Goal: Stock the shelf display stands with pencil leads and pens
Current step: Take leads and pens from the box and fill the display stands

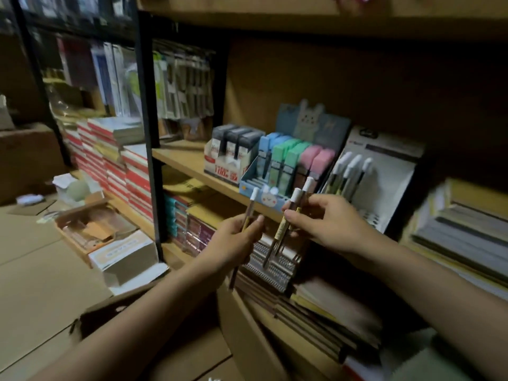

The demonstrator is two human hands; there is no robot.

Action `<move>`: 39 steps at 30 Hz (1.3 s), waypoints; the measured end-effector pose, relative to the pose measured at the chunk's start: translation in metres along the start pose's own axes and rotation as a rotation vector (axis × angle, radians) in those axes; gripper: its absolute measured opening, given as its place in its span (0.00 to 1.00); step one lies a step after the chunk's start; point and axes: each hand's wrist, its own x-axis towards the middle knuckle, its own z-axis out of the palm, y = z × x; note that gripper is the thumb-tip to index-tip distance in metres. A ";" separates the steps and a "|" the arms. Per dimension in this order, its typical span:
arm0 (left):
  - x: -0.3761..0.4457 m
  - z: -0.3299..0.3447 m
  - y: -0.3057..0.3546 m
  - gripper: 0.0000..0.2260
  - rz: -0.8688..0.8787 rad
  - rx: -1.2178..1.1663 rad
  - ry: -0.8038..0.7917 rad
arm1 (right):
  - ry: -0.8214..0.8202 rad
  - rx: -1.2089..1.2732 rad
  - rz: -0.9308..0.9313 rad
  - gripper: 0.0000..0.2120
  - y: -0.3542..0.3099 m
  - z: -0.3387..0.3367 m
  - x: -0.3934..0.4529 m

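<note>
My left hand (236, 237) grips one white-capped pen (252, 202) upright in front of the shelf. My right hand (327, 224) pinches two white-capped pens (291, 215) side by side, tips pointing down. Behind my right hand, a grey and white pen display stand (384, 185) leans on the wooden shelf (187, 158) with three white-capped pens (349, 174) slotted in it. To its left stands a blue bunny display stand (310, 125) filled with blue, green and pink pencil lead cases (291, 158). Further left sits a white stand of dark lead cases (233, 149).
Stacks of red and white notebooks (121, 166) fill the left shelf unit behind a black metal post (148, 111). Spiral notebooks (275, 259) lie on the lower shelf under my hands. Open cardboard boxes (110, 243) sit on the cardboard-covered floor at left. Paper stacks (461, 232) lie at right.
</note>
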 end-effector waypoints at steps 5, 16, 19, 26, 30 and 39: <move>0.005 0.021 0.003 0.12 0.078 -0.017 -0.205 | 0.110 0.070 -0.006 0.06 -0.010 -0.028 -0.007; 0.017 0.054 0.022 0.09 0.177 -0.047 -0.393 | 0.174 0.002 -0.024 0.07 -0.013 -0.057 -0.012; 0.022 0.065 0.024 0.09 0.155 -0.083 -0.366 | 0.266 -0.041 -0.069 0.20 -0.013 -0.060 -0.009; 0.033 0.078 0.025 0.09 0.132 -0.121 -0.423 | 0.417 -0.064 -0.237 0.12 -0.018 -0.082 -0.006; 0.041 0.077 0.020 0.11 0.129 -0.074 -0.323 | 0.492 -0.174 -0.288 0.13 -0.022 -0.108 -0.002; 0.055 0.070 0.002 0.10 0.175 0.101 -0.166 | 0.594 -0.560 -0.405 0.14 0.000 -0.109 0.020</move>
